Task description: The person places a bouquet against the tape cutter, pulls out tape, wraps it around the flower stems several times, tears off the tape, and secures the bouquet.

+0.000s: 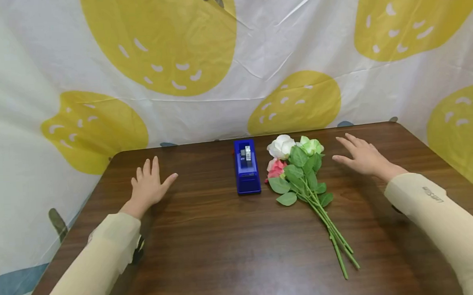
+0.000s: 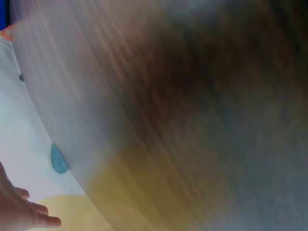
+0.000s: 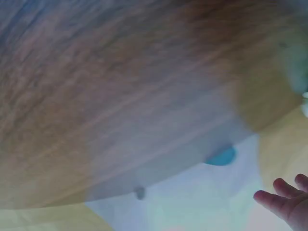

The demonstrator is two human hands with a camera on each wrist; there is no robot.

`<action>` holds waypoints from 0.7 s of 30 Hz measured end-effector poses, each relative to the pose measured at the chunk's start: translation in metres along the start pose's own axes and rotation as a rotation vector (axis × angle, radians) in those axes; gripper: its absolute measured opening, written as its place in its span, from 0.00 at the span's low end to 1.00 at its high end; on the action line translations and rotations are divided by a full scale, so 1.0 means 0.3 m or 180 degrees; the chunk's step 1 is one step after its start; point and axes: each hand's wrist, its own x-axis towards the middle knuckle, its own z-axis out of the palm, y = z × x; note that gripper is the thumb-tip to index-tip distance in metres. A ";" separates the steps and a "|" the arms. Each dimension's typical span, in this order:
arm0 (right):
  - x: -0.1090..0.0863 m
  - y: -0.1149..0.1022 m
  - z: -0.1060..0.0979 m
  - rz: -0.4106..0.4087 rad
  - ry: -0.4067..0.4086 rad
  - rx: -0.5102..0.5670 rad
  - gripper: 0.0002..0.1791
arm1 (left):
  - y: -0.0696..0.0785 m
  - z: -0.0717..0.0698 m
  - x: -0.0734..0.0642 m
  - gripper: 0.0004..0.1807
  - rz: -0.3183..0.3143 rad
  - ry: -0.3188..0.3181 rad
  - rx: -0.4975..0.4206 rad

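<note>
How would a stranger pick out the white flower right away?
On the brown table, find the flower bunch lying right of the blue tape dispenser. The white flower is at the bunch's far end, beside a pale green flower and a pink flower; only it is all white.

Wood-grain bench, dark brown, rounded at both far corners. Just past the far edge, white cloth hanging across the back and down both sides, creased and loosely folded. Across it, large yellow fruit shapes with small white flecks, plus blue-grey patches lower down. Pale sheen of light on the bench top, blurred yellow reflections in both wrist views.
</note>
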 end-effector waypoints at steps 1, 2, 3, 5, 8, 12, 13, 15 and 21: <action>-0.010 -0.014 -0.006 -0.0014 0.0036 0.0041 0.42 | 0.007 0.001 -0.003 0.49 0.0025 0.0000 -0.0026; -0.022 -0.031 -0.011 -0.0022 0.0057 0.0103 0.41 | 0.016 0.000 -0.007 0.49 0.0055 -0.0003 -0.0058; -0.034 -0.049 -0.015 -0.0028 0.0075 0.0163 0.41 | 0.025 -0.001 -0.013 0.48 0.0085 -0.0002 -0.0086; -0.061 -0.089 -0.016 0.0008 0.0076 0.0281 0.40 | 0.047 -0.005 -0.027 0.46 0.0156 0.0021 -0.0158; -0.106 -0.159 -0.011 0.0120 -0.0012 0.0409 0.38 | 0.086 -0.014 -0.056 0.43 0.0243 0.0076 -0.0261; -0.179 -0.255 0.006 0.0166 -0.0637 0.0322 0.31 | 0.136 -0.019 -0.093 0.41 0.0348 0.0073 -0.0321; -0.198 -0.278 0.013 0.0162 -0.0844 0.0311 0.30 | 0.147 -0.021 -0.102 0.41 0.0363 0.0055 -0.0327; -0.237 -0.322 0.029 0.0193 -0.1247 0.0272 0.29 | 0.165 -0.022 -0.118 0.40 0.0399 0.0033 -0.0328; -0.337 -0.418 0.089 0.0398 -0.1552 -0.0078 0.40 | 0.202 -0.046 -0.145 0.41 0.0553 0.0123 -0.0463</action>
